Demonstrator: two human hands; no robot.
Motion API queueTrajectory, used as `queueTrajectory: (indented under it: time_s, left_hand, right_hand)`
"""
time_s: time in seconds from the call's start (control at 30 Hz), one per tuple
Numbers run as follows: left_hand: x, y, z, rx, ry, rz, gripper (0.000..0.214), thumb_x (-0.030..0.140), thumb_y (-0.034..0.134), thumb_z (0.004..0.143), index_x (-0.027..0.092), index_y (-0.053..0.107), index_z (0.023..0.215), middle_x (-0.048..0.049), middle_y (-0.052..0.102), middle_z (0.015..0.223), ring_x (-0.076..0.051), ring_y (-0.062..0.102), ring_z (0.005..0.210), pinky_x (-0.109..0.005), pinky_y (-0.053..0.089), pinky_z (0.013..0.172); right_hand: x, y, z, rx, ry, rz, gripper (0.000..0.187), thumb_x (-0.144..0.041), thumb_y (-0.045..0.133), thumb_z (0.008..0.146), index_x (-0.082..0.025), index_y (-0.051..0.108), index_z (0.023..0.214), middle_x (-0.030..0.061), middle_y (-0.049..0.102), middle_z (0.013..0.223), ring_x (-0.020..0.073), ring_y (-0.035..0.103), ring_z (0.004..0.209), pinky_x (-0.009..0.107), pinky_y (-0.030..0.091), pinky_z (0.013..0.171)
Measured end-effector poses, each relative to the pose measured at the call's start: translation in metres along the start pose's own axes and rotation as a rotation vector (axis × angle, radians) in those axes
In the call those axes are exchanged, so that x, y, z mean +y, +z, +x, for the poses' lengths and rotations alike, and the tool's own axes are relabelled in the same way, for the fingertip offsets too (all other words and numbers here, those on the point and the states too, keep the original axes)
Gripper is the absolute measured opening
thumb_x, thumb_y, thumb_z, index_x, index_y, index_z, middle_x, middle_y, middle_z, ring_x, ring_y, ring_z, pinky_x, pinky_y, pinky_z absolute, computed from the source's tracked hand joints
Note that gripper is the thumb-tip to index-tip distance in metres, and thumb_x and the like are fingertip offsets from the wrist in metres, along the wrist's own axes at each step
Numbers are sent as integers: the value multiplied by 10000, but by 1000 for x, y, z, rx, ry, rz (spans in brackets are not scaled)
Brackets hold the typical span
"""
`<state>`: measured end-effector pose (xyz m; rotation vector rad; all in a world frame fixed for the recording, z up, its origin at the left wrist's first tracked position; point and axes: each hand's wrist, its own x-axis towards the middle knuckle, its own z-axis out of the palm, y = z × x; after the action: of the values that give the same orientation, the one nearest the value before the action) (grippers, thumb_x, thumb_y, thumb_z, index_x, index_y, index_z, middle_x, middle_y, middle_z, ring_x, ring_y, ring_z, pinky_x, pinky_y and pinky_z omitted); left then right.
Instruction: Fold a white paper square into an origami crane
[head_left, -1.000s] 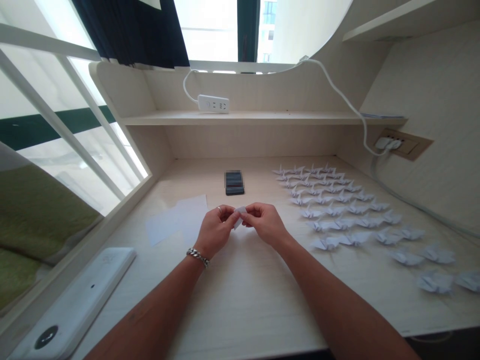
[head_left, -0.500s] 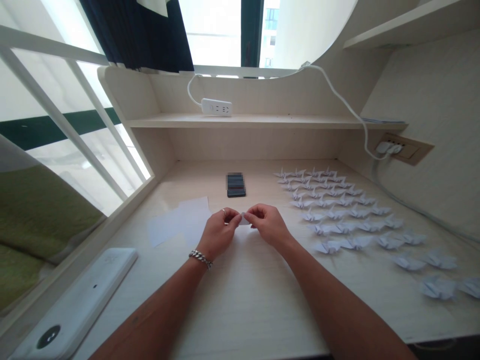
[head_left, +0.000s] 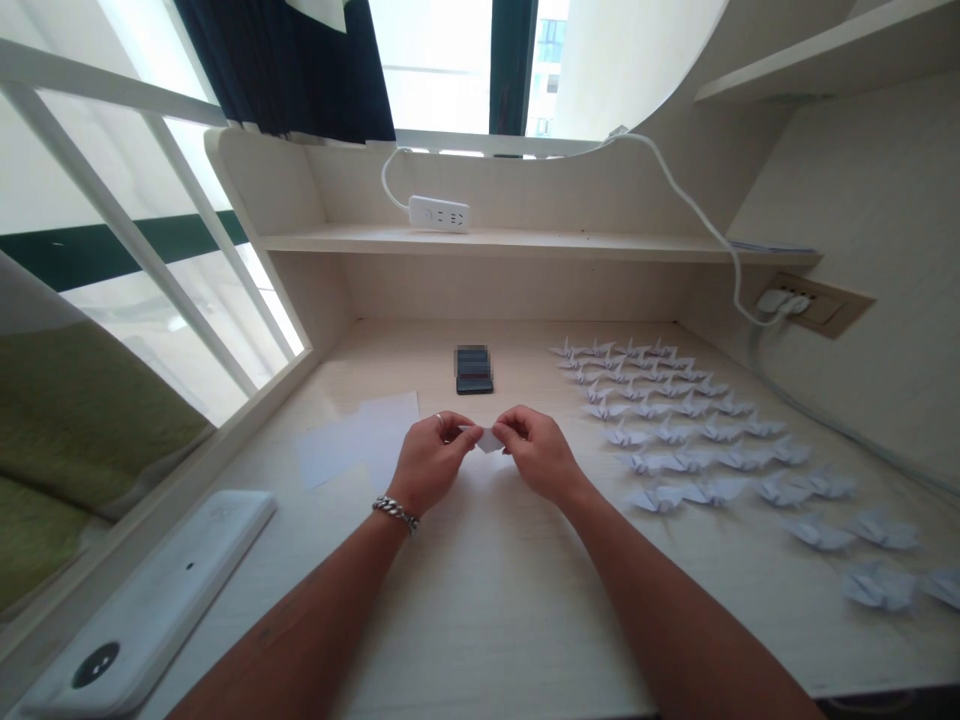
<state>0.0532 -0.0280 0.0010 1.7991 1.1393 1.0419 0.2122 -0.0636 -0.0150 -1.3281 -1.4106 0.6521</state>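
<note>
My left hand [head_left: 431,462] and my right hand [head_left: 538,455] meet above the middle of the pale wooden desk [head_left: 487,590]. Both pinch a small folded piece of white paper [head_left: 489,440] between their fingertips. The left wrist wears a metal bracelet and one finger a ring. Flat white paper sheets [head_left: 356,445] lie just left of my hands. Several rows of folded white paper cranes [head_left: 675,420] cover the desk to the right.
A dark phone [head_left: 473,370] lies behind my hands. A white flat device [head_left: 142,610] sits at the near left edge. A white power strip [head_left: 439,213] rests on the shelf, its cable running to a wall socket [head_left: 799,300]. Windows stand at left and behind.
The small paper piece has been turned from tilted upright to flatter between my fingertips. The view has shifted slightly; my hands stay in the same place.
</note>
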Motion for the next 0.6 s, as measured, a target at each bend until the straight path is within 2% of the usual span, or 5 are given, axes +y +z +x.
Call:
queueTrajectory:
  time_s: [0.13, 0.3, 0.47, 0.6]
  left_hand:
    - [1, -3, 0, -29, -4, 3, 205, 354, 702, 717, 149, 707, 714, -39, 696, 645, -155, 592, 598, -261, 424, 580]
    - [-2, -3, 2, -39, -58, -153, 240, 381, 709, 710, 141, 701, 698, -41, 698, 642, -154, 600, 616, -264, 444, 611]
    - [-5, -6, 3, -24, -15, -47, 218, 355, 704, 713, 145, 681, 658, -33, 678, 617, -140, 561, 579, -262, 421, 578]
    - [-3, -3, 3, -43, -21, -66, 252, 393, 676, 741, 146, 689, 689, -30, 672, 623, -141, 564, 591, -260, 429, 584]
  right_hand:
    - [-4, 0, -1, -92, -47, -55, 135, -285, 580, 824, -182, 651, 776, 12, 659, 713, 148, 581, 675, 267, 423, 646]
    - [-9, -2, -2, -45, -47, -107, 135, -260, 577, 825, -177, 655, 752, 11, 655, 701, 140, 563, 664, 262, 408, 646]
    - [-8, 0, -2, -138, -7, -37, 156, -294, 584, 820, -170, 654, 756, 13, 653, 703, 136, 560, 651, 251, 403, 612]
    - [-8, 1, -2, -90, -28, -73, 191, -306, 574, 827, -171, 631, 705, 2, 622, 663, 127, 526, 623, 247, 380, 588]
